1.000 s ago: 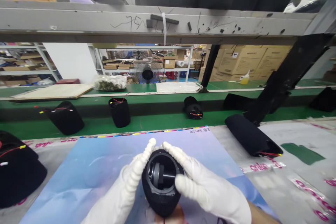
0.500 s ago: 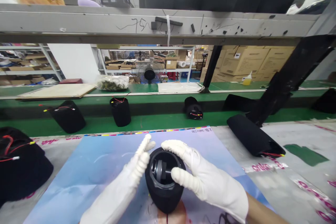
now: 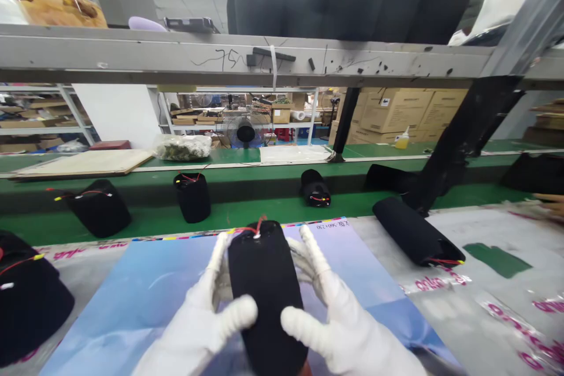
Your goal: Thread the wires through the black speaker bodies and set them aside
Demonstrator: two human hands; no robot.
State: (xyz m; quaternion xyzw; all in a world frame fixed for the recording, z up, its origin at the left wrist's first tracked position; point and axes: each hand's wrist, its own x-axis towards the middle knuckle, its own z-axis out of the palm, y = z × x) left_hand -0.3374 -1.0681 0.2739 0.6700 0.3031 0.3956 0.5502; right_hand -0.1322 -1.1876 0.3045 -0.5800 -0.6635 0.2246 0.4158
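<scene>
The black cylinder [image 3: 269, 299] is held over the blue sheet [image 3: 154, 288] on the table [image 3: 440, 311], between the gloved left hand [image 3: 198, 320] and right hand [image 3: 341, 314]. The fingers of both are curved around its sides, with the thumbs pressed to its near face. Red wires [image 3: 253, 229] are seen at its far end. To the right of the sheet, a wired black roll [image 3: 416, 232] is laid on its side.
</scene>
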